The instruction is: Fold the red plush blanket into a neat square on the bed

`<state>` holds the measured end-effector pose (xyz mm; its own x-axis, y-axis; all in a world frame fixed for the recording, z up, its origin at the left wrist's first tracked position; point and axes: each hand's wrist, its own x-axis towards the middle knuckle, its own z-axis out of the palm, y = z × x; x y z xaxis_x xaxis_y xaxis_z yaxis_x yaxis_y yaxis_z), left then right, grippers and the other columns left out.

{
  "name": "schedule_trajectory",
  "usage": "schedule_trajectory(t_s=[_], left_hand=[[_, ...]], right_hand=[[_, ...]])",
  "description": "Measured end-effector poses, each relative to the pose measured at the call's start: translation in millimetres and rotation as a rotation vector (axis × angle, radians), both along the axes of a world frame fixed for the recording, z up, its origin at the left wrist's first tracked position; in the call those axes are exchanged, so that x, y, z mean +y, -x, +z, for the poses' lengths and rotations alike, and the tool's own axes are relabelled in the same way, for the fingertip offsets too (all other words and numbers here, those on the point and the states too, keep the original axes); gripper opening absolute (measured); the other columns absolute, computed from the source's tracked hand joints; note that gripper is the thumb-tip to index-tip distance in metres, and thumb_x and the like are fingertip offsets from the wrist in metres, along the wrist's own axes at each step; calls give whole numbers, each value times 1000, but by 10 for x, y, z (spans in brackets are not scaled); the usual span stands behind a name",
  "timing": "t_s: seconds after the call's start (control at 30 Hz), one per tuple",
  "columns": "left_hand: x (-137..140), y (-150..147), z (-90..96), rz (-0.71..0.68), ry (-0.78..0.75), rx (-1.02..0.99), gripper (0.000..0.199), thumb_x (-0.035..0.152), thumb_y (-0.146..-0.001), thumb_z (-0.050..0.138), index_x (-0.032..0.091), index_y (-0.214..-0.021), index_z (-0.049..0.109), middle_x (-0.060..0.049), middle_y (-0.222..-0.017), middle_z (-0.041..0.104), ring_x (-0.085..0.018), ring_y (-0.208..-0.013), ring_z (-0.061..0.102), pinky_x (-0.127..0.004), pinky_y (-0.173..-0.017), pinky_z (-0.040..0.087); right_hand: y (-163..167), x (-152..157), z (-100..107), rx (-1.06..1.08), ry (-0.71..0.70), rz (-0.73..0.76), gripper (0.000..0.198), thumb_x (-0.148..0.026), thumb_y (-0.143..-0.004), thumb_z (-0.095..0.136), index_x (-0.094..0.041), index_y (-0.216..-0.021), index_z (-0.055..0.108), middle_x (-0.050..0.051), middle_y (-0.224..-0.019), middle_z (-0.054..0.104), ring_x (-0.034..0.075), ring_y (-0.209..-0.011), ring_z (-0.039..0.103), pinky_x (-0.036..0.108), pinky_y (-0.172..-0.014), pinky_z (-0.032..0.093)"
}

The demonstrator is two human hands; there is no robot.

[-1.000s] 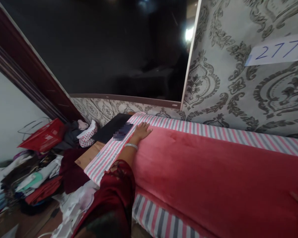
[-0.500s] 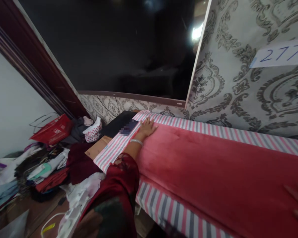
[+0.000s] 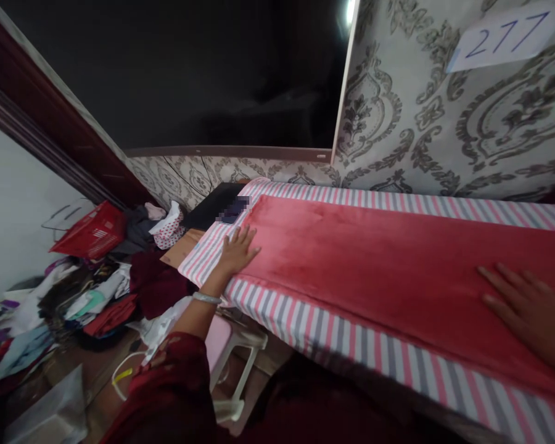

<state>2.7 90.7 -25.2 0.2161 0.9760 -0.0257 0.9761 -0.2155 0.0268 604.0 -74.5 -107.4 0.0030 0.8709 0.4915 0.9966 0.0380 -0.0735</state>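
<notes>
A long strip of folded red plush fabric (image 3: 351,253) lies flat over a striped pink, grey and white cloth (image 3: 277,302) that covers the tabletop. My left hand (image 3: 237,250), with a bangle on its wrist, rests at the fabric's left end, fingers spread. Farther right, my right hand (image 3: 531,308) lies palm down on the red fabric with its fingers apart; part of it runs out of the frame. Just beyond my left hand, a dark phone-like object (image 3: 234,213), partly blurred out, lies on the striped cloth.
A large dark television (image 3: 189,80) stands against the patterned wall behind the table. On the left are a heap of clothes (image 3: 97,302) and a red bag (image 3: 92,231). A pink and white stool (image 3: 226,345) stands below the table's near edge.
My left hand has slid toward me along the red fabric's left end, from the far corner to the near one. More of my right hand now shows as the view has shifted.
</notes>
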Motion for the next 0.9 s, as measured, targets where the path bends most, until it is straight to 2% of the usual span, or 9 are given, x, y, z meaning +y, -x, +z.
schedule_trajectory(t_s=[0.1, 0.2, 0.3, 0.4, 0.5, 0.57, 0.63, 0.8, 0.9], left_hand=[[78, 144, 16, 9, 22, -22, 65, 50, -102, 36, 28, -161, 24, -7, -171, 12, -32, -156, 16, -62, -121, 23], [22, 174, 39, -23, -85, -57, 59, 42, -101, 37, 22, -157, 36, -11, -168, 26, -30, -154, 27, -56, -120, 30], [-155, 149, 77, -51, -259, -101, 51, 37, -99, 39, 14, -141, 57, -17, -159, 43, -30, -147, 38, -51, -120, 33], [-408, 97, 96, -202, -311, -158, 47, 43, -97, 44, 17, -129, 65, -14, -149, 55, -30, -141, 46, -49, -119, 36], [-631, 11, 72, -373, -237, -197, 46, 46, -95, 50, 20, -129, 65, -11, -143, 60, -28, -133, 54, -47, -115, 42], [-710, -57, 44, -411, -195, -188, 42, 43, -96, 50, 21, -128, 66, -12, -140, 63, -27, -129, 58, -46, -112, 45], [-726, -116, 22, -405, -186, -157, 40, 37, -97, 47, 20, -125, 68, -13, -136, 65, -28, -126, 60, -46, -109, 48], [-673, -173, 34, -414, -185, -73, 41, 26, -96, 41, 18, -125, 69, -15, -134, 67, -30, -125, 61, -49, -106, 50], [-684, -148, 64, -405, -190, -69, 42, 21, -94, 39, 19, -123, 70, -14, -132, 67, -30, -125, 60, -50, -106, 50]], right_hand=[[25, 2, 77, 60, 73, -7, 70, -69, -97, 27, -35, -157, 38, 17, -152, 50, 42, -133, 48, 66, -95, 35], [78, 15, 199, 87, 161, -65, 70, -66, -100, 27, -26, -154, 47, 18, -154, 46, 42, -137, 45, 66, -100, 33], [136, -12, 331, 112, 217, -86, 71, -64, -100, 30, -17, -146, 56, 21, -153, 46, 43, -139, 42, 65, -104, 34], [274, -148, 440, 145, 158, 5, 66, -59, -101, 35, -12, -136, 64, 25, -149, 49, 40, -141, 41, 58, -109, 36], [558, -355, 494, 202, 109, 210, 52, -51, -102, 40, -17, -134, 65, 19, -145, 55, 33, -135, 49, 49, -110, 41], [775, -470, 495, 212, 143, 345, 46, -49, -102, 43, -23, -132, 66, 14, -139, 60, 31, -127, 56, 48, -105, 46], [951, -540, 476, 187, 171, 413, 43, -49, -101, 44, -26, -130, 67, 12, -134, 63, 31, -120, 60, 50, -101, 50], [1135, -597, 424, 133, 129, 381, 43, -43, -103, 41, -24, -132, 66, 12, -130, 65, 31, -115, 61, 53, -97, 52], [1175, -611, 418, 145, 67, 342, 41, -35, -104, 35, -23, -126, 69, 12, -120, 70, 30, -109, 64, 51, -96, 53]])
